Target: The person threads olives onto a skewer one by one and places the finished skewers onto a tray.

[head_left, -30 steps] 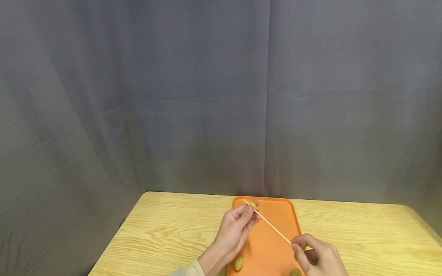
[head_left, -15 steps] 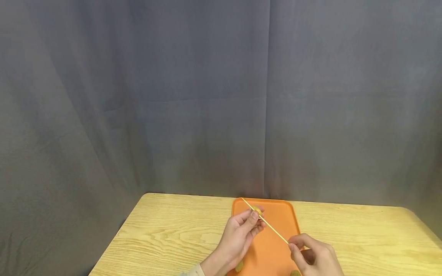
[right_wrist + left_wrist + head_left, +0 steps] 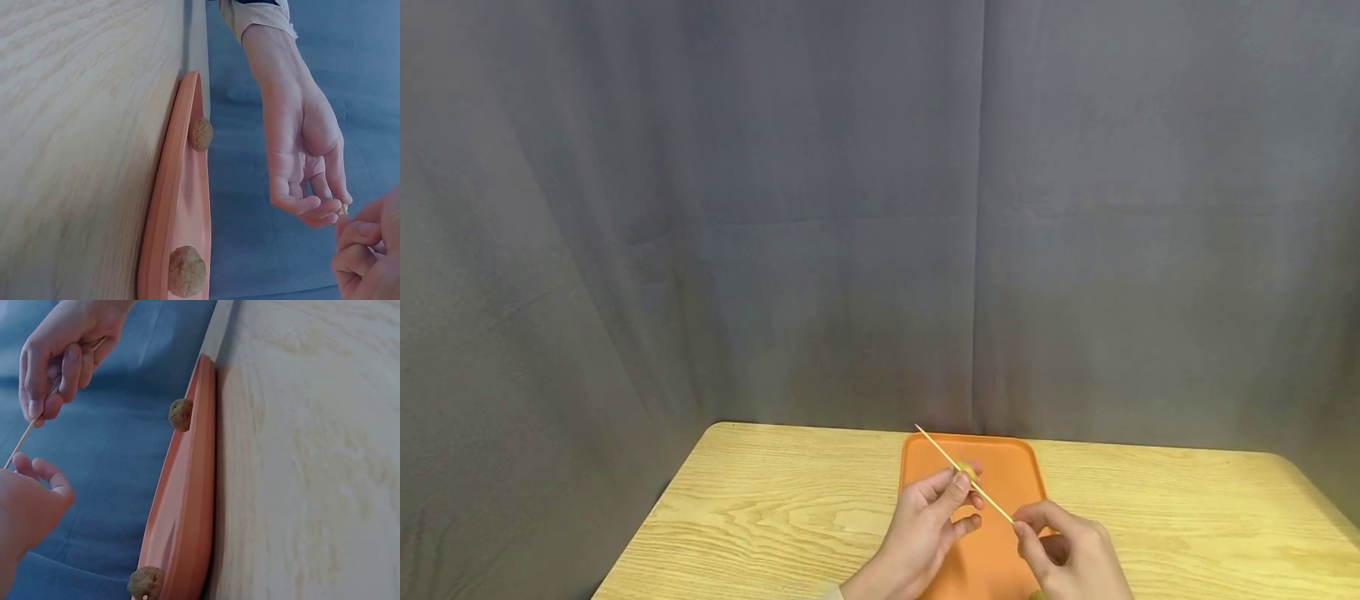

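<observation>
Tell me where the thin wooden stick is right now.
In the head view, the stick is low, just right of center, in front of the orange tray, slanting up-left from the right hand past the left hand.

No writing, label, brand name, number or sign can be read in any of the three views, from the head camera or from either wrist

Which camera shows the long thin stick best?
The head view: it shows most of the stick, from its far tip down to the right hand. The left wrist view shows only parts, with that hand covering some. In the right wrist view, I can't make it out.
</observation>
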A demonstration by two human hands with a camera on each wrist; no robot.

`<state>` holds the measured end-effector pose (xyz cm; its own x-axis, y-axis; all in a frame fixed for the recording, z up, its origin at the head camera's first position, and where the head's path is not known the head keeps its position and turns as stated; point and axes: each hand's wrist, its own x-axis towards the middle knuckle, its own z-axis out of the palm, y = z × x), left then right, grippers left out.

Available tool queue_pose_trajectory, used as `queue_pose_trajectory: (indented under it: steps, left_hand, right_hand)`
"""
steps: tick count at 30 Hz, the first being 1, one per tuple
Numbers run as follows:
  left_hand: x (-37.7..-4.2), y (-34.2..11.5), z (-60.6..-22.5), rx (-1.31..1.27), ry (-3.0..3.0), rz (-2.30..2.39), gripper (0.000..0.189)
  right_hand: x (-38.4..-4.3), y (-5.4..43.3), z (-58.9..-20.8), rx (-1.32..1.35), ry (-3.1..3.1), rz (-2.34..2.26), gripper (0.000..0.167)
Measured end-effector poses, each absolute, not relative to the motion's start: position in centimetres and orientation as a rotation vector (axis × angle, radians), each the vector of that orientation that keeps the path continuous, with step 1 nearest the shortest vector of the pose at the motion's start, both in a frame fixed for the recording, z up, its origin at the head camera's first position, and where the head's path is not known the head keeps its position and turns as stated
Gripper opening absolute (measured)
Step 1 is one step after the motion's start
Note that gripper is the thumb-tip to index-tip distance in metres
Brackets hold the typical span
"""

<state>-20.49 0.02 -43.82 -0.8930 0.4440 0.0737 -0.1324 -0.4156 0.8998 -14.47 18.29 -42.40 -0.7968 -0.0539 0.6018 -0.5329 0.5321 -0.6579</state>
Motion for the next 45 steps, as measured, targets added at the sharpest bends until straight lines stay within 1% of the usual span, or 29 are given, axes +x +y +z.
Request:
queue_pose_trajectory:
  steps: [3,7,11,16,22,26,27,28,30,32,37,40,42,45]
  left_hand:
    - [-20.1,0.3,-43.8,0.421,1.443,2.338,0.043]
    - [-19.7,0.8,-44.1,0.427,1.453,2.336,0.035]
    - [-19.2,1.2,-44.4,0.421,1.479,2.331,0.033]
    - [-18.7,1.8,-44.6,0.425,1.505,2.33,0.037]
    - [-18.6,2.3,-44.7,0.425,1.503,2.317,0.039]
    - [-19.1,1.9,-44.4,0.411,1.517,2.316,0.039]
    - [-19.3,1.7,-44.3,0.401,1.527,2.318,0.038]
    - [-19.5,1.5,-44.2,0.387,1.534,2.327,0.037]
    - [-19.9,1.0,-43.9,0.347,1.559,2.351,0.034]
    - [-20.4,0.5,-43.7,0.305,1.584,2.369,0.033]
    - [-21.4,-0.5,-43.1,0.248,1.623,2.421,0.034]
    - [-21.5,-0.5,-43.0,0.235,1.614,2.455,0.034]
    - [-21.4,-0.4,-43.0,0.227,1.604,2.47,0.03]
    - [-21.1,-0.2,-43.1,0.24,1.599,2.476,0.027]
  right_hand:
    - [-14.5,18.3,-42.1,0.478,-2.274,1.224,0.02]
    - [-14.6,18.2,-42.0,0.477,-2.291,1.251,0.016]
    - [-14.9,18.0,-42.0,0.479,-2.285,1.253,0.016]
    - [-15.3,17.6,-41.7,0.439,-2.317,1.279,0.015]
    - [-15.3,17.5,-41.1,0.309,-2.403,1.324,0.018]
    - [-15.6,17.8,-40.6,0.238,-2.511,1.401,0.006]
    - [-15.7,17.9,-40.4,0.232,-2.542,1.441,0.004]
    - [-15.8,18.0,-40.2,0.228,-2.574,1.476,0.007]
    - [-15.9,18.4,-39.9,0.245,-2.626,1.529,0.014]
    - [-15.9,19.0,-39.6,0.28,-2.662,1.541,0.017]
    - [-15.9,20.8,-39.2,0.368,-2.709,1.411,0.016]
    - [-15.9,21.5,-39.3,0.451,-2.666,1.296,0.009]
    - [-16.0,21.6,-39.6,0.53,-2.583,1.217,0.007]
    - [-16.0,21.5,-40.3,0.626,-2.449,1.131,0.014]
